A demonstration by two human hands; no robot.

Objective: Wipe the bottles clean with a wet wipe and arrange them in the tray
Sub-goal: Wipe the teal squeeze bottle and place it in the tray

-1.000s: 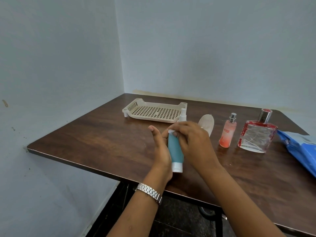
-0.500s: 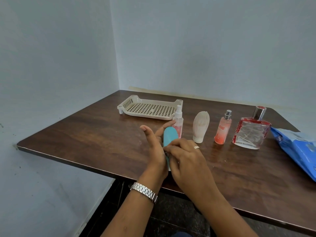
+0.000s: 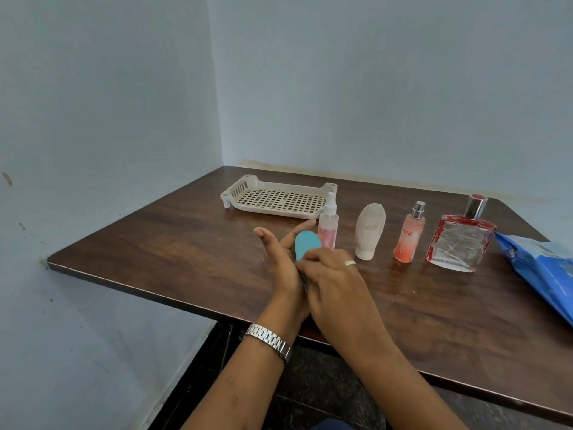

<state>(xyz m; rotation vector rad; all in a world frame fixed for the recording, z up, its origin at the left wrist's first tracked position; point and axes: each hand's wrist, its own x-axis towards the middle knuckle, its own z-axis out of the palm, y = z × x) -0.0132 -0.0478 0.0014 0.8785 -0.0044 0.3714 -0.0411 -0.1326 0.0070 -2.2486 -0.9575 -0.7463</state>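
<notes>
Grip of the right hand (image 3: pixel 335 280) is closed round the blue tube (image 3: pixel 307 245), which is backed by the flat, straight-fingered left hand (image 3: pixel 280 259). Its long axis is aimed away, toward the tray (image 3: pixel 279 201) set beyond on the surface (image 3: pixel 186 243).

Dark wooden table (image 3: pixel 186 243) against pale blue walls (image 3: pixel 372 88).

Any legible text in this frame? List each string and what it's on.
"...AGE": red vertical lettering on the slim orange-pink spray bottle; the leading letters are unclear.
Blue wet-wipe pack: white print, too blurred to read.
Teal tube: no print visible.
Nothing else is readable.
</notes>
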